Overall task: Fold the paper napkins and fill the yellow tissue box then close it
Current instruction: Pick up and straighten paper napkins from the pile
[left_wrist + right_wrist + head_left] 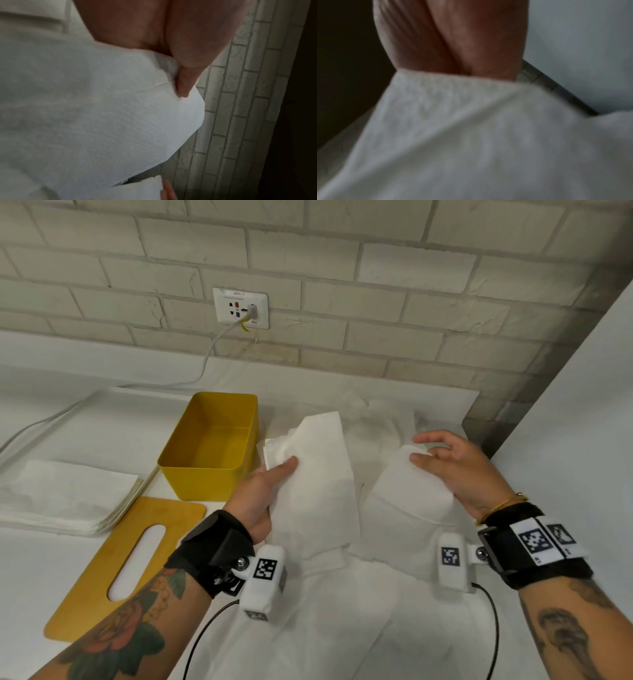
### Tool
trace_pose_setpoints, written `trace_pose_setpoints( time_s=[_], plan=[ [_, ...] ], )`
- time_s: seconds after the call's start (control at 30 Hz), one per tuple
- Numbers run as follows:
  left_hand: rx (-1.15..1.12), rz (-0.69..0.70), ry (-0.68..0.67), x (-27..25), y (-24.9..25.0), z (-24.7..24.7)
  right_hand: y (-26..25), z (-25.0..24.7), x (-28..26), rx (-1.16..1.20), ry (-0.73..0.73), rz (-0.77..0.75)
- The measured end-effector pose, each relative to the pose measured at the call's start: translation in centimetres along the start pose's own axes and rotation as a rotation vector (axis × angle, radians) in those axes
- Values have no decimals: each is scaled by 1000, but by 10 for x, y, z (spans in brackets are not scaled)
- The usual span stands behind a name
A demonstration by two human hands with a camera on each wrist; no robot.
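The yellow tissue box [209,446] stands open and empty at the back, left of centre. Its yellow lid [102,570], which has a slot, lies flat in front of it. My left hand [274,477] pinches a white napkin [318,481] just right of the box, thumb on top and fingers hidden beneath. My right hand [442,460] holds more napkin paper [407,491] under its thumb. I cannot tell whether both hold one sheet. In the left wrist view the thumb [183,83] presses the napkin [102,115]. The right wrist view shows only palm and blurred napkin [471,135].
A stack of flat napkins [68,494] lies at the left. More white paper [342,628] covers the table under my hands. A brick wall with a socket [239,308] and a cable [205,361] runs along the back. A white panel [565,405] closes the right side.
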State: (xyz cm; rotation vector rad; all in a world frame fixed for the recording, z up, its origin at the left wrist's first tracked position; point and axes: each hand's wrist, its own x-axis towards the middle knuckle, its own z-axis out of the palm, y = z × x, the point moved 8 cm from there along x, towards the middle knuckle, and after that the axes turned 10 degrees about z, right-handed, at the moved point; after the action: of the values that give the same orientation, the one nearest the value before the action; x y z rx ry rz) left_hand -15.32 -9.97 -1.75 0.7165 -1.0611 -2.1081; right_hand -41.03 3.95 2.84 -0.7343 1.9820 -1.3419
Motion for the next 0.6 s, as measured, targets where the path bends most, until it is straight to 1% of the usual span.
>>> trace_pose_setpoints(
  time_s=[0.07,0.13,0.2,0.23,0.3,0.37,0.43,0.47,0.53,0.6],
  plan=[
    [-6,18,-16,0,5,0,12,-14,9,-145,103,32],
    [0,20,-40,-2,7,3,23,-16,14,-322,164,100],
    [14,18,-67,-4,5,7,25,-12,11,-418,212,126],
    [20,19,-78,-4,4,9,19,-8,7,-425,232,99],
    [40,18,-92,-5,1,11,-1,7,-8,-349,245,-14],
    [62,11,-100,-4,-4,13,-22,31,-23,-207,163,-111],
    [70,2,-109,-4,-8,16,-32,58,-32,-151,46,-124],
    [69,-3,-110,-4,-9,17,-33,67,-32,-165,24,-123],
    [58,-15,-106,-4,-10,17,-34,75,-31,-182,53,-134],
    [50,-13,-77,-3,-7,13,-38,68,-31,-149,136,-167]
  ],
)
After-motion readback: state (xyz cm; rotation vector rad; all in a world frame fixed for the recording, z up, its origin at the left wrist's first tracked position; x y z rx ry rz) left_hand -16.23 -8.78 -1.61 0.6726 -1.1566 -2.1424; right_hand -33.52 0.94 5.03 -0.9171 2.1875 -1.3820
